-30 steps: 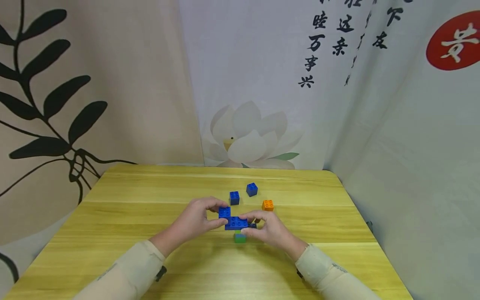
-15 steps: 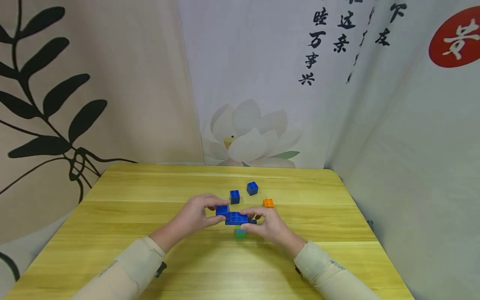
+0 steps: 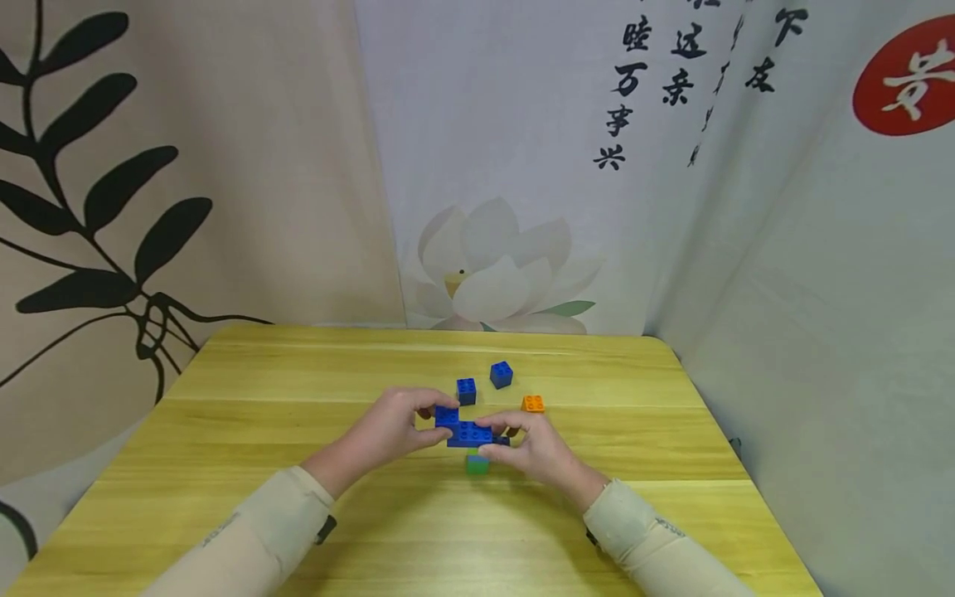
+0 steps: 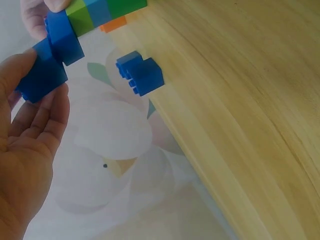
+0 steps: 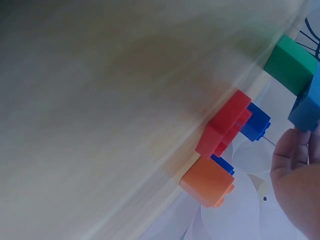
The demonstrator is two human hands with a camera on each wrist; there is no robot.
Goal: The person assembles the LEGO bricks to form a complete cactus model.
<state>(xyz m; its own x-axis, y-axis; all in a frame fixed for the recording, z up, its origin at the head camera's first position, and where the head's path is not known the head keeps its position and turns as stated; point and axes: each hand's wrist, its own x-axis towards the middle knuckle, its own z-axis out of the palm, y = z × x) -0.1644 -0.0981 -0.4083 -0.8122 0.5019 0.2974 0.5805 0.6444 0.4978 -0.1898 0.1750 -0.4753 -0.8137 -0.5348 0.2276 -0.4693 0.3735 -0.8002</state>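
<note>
In the head view my left hand (image 3: 399,424) pinches a blue building block (image 3: 447,415) between thumb and fingers. It sits at the left end of a longer blue brick (image 3: 468,434), which my right hand (image 3: 533,448) grips at the right. The left wrist view has the held block (image 4: 44,72) tilted against the longer brick (image 4: 66,42); whether their studs are locked, I cannot tell. Beneath the longer brick runs a column of light green (image 4: 80,16), blue (image 4: 98,11) and green (image 4: 126,5) blocks. Whether its foot touches the table is unclear.
Two loose blue blocks (image 3: 466,391) (image 3: 501,375) lie farther back on the wooden table (image 3: 298,373). An orange block (image 3: 533,404) is to their right. A red brick (image 5: 224,124) shows in the right wrist view, hidden in the head view. A printed curtain (image 3: 507,166) hangs behind.
Both hands and the held bricks have shifted slightly away from the body since a second ago. In the last half second the left hand's blue block has moved a little right, toward the longer brick.
</note>
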